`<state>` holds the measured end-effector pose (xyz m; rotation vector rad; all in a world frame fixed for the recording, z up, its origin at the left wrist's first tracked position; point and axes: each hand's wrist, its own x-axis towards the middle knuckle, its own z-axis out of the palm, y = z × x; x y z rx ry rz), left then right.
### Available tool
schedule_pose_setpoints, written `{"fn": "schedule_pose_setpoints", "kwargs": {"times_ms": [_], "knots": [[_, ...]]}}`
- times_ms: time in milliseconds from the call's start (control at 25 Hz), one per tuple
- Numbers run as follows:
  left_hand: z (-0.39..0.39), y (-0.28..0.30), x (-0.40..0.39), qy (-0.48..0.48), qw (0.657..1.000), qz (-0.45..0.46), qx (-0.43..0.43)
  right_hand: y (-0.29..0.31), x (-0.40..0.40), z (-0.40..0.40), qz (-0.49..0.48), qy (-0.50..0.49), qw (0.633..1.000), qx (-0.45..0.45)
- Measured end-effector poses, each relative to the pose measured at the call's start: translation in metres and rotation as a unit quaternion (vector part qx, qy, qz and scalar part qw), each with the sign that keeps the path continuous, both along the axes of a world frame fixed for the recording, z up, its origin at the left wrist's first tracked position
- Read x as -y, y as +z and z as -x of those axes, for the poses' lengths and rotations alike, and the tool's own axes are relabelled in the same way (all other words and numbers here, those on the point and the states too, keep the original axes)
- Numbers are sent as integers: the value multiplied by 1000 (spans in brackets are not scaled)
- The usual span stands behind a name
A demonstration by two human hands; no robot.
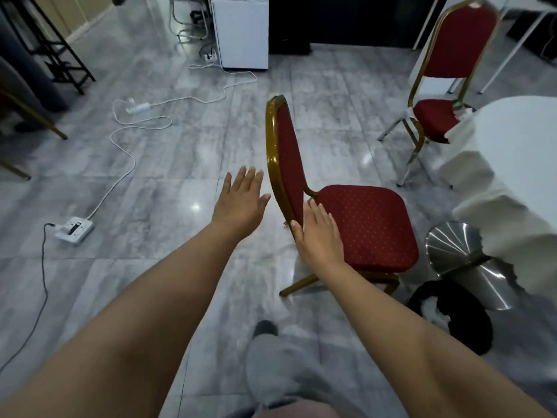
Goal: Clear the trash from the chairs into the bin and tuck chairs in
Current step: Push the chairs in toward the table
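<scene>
Head view. Red padded chair with gold metal frame (355,218): on grey floor, beside white-draped round table (518,140). Left hand (244,200): fingers spread, empty, just behind chair back. Right hand (319,233): flat, empty, at backrest's front, over seat.

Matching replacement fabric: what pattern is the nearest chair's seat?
Dark red with small pale dots, seat, head view.
</scene>
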<state>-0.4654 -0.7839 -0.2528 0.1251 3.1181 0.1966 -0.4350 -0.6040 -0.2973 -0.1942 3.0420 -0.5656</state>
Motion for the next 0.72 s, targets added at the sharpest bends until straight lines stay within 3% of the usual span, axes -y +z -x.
{"fn": "schedule_pose_setpoints", "kwargs": {"times_ms": [440,720], "knots": [[132,16,87,-101,995,-23,0,23,126,133,44,-110,992,-53],[226,8,90,-205,977,-66,5,26,143,176,-26,-167,982,-88]]}}
